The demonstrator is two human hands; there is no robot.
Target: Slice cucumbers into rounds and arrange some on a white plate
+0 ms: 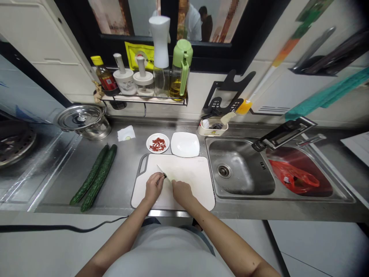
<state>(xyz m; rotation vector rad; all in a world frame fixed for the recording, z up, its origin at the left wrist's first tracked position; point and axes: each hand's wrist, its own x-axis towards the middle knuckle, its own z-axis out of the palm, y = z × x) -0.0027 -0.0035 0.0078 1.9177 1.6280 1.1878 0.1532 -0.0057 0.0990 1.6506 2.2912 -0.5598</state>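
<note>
Fingertips of the left hand [153, 187] are pinched on a small dark-green piece [165, 175], which I read as a bit of cucumber, low over the cutting board [198, 177]. Opposite, the right hand [182, 192] is curled tight on what I take to be a small knife [160, 169]; the handle is lost to me under the palm, but the pale blade points forward and left, past the piece. Whether edge and piece touch, I can't tell from this feed.

I'd judge the step in hand to be slicing or trimming. From where I sit, the next move calls for a firm left pinch, tips tucked clear of the edge, and a short, controlled stroke from the right.

Just beyond the board's far edge I see a small plate [148, 141] bearing red bits [158, 144], with a white dish [185, 144] beside it. Further out, two cucumbers [99, 177] lie side by side on the steel counter [123, 169] to the left; the sink [245, 173] is at right.
</note>
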